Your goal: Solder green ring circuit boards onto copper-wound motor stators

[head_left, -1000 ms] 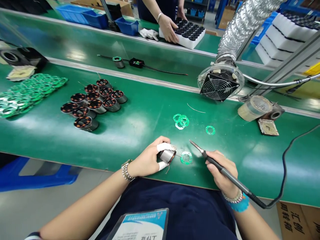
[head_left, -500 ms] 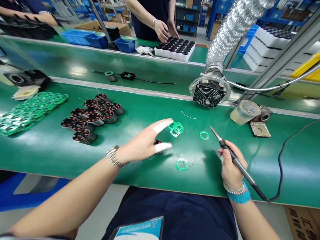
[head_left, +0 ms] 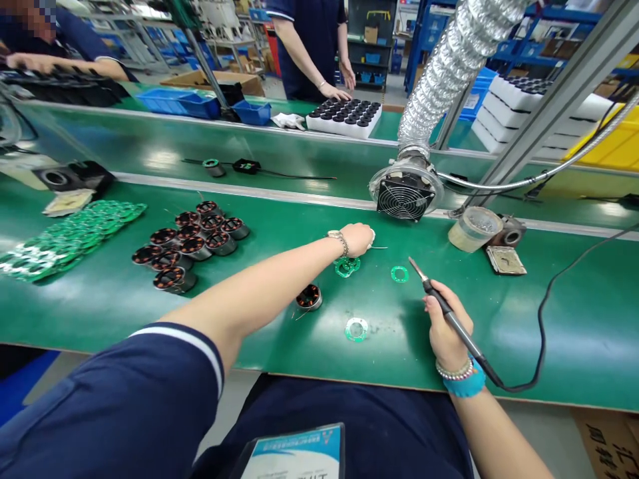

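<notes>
My left hand reaches across the mat, its fingers closed at one end of a thin strand of solder wire; the fingertips are mostly hidden behind the hand. Just below the wrist lies a small pile of green ring-shaped circuit boards. In my right hand is a soldering iron, its tip pointing up and left. Near that tip sits a single ring board, and another ring board lies closer to me. A motor stator with copper windings stands below my left forearm.
Several more stators stand grouped at the left, beside many circuit boards. A fume extractor fan hangs at the back. At right are a plastic tub and a tip-cleaning sponge. Across the bench a co-worker touches a white tray.
My left hand has moved forward and right, from above the stator to the solder wire, and its fingers have closed. The stator now shows fully. My right hand still holds the soldering iron.
</notes>
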{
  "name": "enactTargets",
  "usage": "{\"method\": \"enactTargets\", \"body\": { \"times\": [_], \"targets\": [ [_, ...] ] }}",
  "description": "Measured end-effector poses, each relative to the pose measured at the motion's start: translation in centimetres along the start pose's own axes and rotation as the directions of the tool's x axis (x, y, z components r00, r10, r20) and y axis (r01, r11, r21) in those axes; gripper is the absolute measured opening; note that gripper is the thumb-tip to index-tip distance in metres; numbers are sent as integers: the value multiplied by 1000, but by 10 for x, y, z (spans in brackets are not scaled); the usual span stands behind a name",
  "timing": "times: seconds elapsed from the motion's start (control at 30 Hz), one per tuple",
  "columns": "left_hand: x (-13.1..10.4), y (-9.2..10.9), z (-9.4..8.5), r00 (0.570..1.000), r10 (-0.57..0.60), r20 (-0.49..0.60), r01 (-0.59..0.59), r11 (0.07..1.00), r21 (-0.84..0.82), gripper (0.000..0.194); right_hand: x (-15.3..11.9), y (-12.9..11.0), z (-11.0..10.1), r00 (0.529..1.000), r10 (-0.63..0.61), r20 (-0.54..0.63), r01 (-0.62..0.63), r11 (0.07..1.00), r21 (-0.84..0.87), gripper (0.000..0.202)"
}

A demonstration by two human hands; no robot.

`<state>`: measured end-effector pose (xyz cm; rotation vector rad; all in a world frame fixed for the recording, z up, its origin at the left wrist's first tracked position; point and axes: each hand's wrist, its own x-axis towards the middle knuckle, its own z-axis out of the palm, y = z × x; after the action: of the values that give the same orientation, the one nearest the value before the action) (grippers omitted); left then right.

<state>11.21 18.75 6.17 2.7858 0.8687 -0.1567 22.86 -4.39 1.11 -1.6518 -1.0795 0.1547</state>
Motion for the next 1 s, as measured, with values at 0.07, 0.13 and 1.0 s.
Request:
{"method": "enactTargets", "body": {
  "times": [0.07,0.13,1.0],
  "targets": [
    [-34,12,-12,1000,2,-27,-3,1000,-24,14,-2,-1,-1,999,-15,34,14,1000,16,26],
    [-81,26,-19,989,64,-136,-76,993,-91,14,-4,-2,-3,994,-57,89,52,997,52,26],
    [-212,35,98,935,-177,-308,94,960,-265,14,-2,-27,3,644,-216,734,59,970,234,16]
  ]
}}
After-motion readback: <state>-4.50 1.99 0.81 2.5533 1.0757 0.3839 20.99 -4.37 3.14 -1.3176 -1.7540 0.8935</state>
